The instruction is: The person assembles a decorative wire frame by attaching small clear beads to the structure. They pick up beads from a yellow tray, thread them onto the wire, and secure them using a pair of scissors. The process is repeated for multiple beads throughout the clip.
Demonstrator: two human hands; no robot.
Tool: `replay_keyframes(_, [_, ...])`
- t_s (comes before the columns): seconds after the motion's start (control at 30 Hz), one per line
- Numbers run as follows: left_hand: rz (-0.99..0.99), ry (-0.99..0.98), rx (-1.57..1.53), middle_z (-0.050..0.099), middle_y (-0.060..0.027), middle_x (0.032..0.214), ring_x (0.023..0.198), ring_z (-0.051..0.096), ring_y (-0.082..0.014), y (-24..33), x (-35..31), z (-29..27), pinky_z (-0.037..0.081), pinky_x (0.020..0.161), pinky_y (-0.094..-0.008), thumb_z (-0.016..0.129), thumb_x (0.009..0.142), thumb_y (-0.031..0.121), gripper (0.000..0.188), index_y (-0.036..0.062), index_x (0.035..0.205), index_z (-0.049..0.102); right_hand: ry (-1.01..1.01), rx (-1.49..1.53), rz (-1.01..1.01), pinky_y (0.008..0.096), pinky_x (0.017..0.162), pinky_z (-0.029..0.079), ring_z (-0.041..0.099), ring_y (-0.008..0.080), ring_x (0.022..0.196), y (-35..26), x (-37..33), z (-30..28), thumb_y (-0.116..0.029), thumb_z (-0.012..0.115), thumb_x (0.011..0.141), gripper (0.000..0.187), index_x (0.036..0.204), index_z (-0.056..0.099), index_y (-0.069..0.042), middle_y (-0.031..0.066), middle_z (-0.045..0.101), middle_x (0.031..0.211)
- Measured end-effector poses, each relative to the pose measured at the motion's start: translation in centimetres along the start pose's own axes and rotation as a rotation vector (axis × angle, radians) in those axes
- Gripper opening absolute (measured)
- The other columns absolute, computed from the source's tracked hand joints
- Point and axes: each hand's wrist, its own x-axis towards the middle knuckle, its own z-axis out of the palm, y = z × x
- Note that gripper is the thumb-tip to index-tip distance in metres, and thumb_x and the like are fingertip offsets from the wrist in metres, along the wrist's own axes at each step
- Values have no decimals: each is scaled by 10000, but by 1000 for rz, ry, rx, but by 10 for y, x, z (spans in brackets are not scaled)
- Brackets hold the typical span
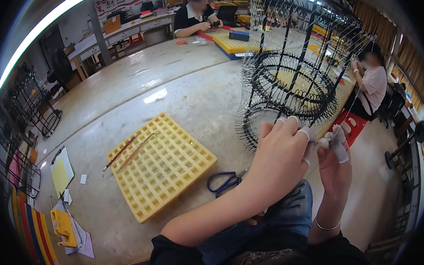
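My left hand (286, 146) is raised beside the black wire rack, its fingers bent and pressed together, with white coverings on several fingertips. Close by on its right, my right hand (334, 162) pinches with thumb and fingers, also in white coverings. A thin strand seems to run up from the right fingertips; what either hand grips is too small to make out. The black rack (292, 79) has round tiers edged with hooks, and fine chains hang from it. Dark blue-handled scissors (222, 182) lie on the table under my left forearm, their tips partly hidden.
A yellow grid tray (177, 194) carries a dark red stick (121, 151) and tweezers (136, 152). A clipboard (62, 170) and a yellow tool (64, 228) lie at left. One person (198, 19) sits across the table, another (373, 80) at right.
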Motion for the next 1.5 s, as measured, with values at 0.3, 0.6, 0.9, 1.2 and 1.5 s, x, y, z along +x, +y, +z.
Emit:
replay_keyframes(0.3, [38, 65, 29, 560, -21, 817, 799, 551, -216, 0, 7, -8, 379, 742, -351, 675, 732, 86, 117, 113, 842, 647, 18, -138, -54, 314, 701, 557, 633, 183, 808, -3, 0, -1, -32, 568, 872, 266, 1136, 536, -14, 82, 617, 958])
replay_keyframes(0.6, [171, 93, 22, 572, -13, 849, 793, 537, -212, -4, 7, 2, 400, 730, -325, 681, 678, 78, 164, 100, 840, 659, 42, -267, -118, 328, 692, 547, 640, 173, 753, -4, 2, 6, 1, 590, 851, 233, 1082, 558, -10, 75, 633, 891])
replay_keyframes(0.9, [222, 40, 86, 582, 17, 874, 808, 529, -186, 1, 5, 2, 381, 730, -319, 690, 665, 101, 191, 137, 843, 632, 35, -276, -140, 319, 698, 550, 650, 178, 764, -6, 0, 4, 14, 591, 842, 250, 1087, 543, 2, 93, 644, 905])
replay_keyframes(1.2, [234, 14, 126, 553, 21, 825, 768, 515, -186, 4, 5, 3, 368, 715, -320, 697, 642, 99, 208, 157, 840, 673, 16, -371, -125, 317, 726, 548, 648, 188, 785, -17, -2, -2, 34, 591, 834, 292, 1114, 512, 22, 87, 638, 896])
replay_keyframes(1.5, [214, 69, 126, 547, 14, 795, 755, 506, -191, 7, 5, 1, 348, 706, -310, 729, 637, 72, 239, 156, 859, 699, 28, -416, -121, 288, 737, 534, 638, 156, 771, -24, -2, 2, 30, 608, 822, 291, 1098, 516, 26, 70, 643, 845])
